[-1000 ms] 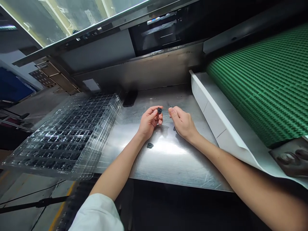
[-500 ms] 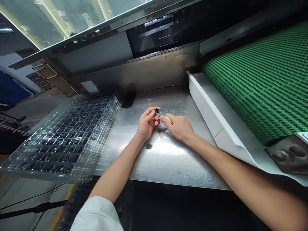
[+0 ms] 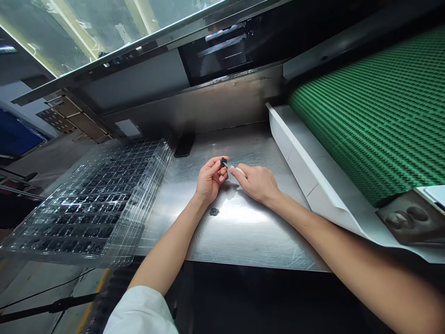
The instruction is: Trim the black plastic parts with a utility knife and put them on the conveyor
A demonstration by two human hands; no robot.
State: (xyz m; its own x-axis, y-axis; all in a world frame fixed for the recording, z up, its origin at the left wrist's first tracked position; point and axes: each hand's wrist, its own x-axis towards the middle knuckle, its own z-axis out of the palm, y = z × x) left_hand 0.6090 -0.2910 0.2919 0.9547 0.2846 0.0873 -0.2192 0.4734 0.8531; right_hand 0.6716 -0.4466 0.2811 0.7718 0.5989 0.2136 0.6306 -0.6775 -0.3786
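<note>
Between the thumb and fingers of my left hand (image 3: 209, 178) is a small round black plastic part (image 3: 224, 162). My right hand (image 3: 259, 182) is closed around the pale handle of a small knife (image 3: 240, 171), its short blade pointing left at the part. The blade tip meets the part's edge; whether it cuts in is too small to tell. A second black part (image 3: 214, 211) lies flat on the metal table (image 3: 250, 236), just below my left wrist.
On the left stands a stack of clear plastic trays (image 3: 86, 199) with black parts in the pockets. A dark phone-like slab (image 3: 184, 145) lies behind. To the right, a white guard (image 3: 306, 162) borders a green conveyor belt (image 3: 375, 106), with a metal block (image 3: 403, 218) near its front.
The black part has turned in my left fingers and appears more edge-on. The knife blade has shifted slightly on it. The whole view has moved a little.
</note>
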